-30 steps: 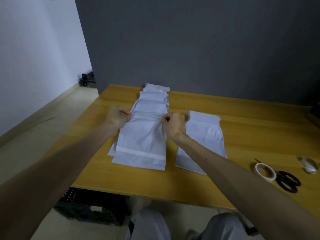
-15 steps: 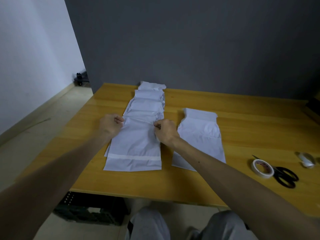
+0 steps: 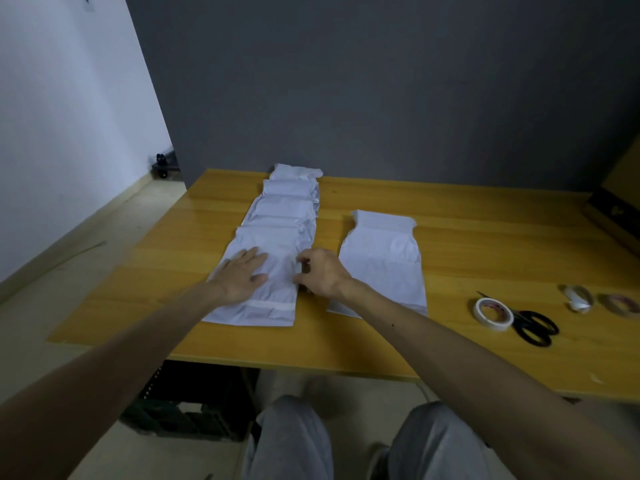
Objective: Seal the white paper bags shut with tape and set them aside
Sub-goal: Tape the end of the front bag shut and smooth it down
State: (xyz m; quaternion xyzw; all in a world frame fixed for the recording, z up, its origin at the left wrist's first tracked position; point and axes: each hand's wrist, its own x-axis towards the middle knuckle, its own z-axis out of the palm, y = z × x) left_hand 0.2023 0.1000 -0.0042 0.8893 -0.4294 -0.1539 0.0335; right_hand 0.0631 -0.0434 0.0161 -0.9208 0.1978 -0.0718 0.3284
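A row of overlapping white paper bags runs from the back of the wooden table toward me. My left hand lies flat, fingers spread, on the nearest bag of that row. My right hand pinches that bag's right edge between thumb and fingers. A single white bag lies flat just right of my right hand. A roll of white tape sits at the right, near the front edge.
Black-handled scissors lie beside the tape roll. Two smaller clear tape rolls sit further right. A dark box is at the far right edge. A black crate stands under the table. My knees show below the front edge.
My left hand has opened from a pinch on the bag's left edge and now presses flat on the bag. My right hand still grips the right edge, slightly nearer to me.
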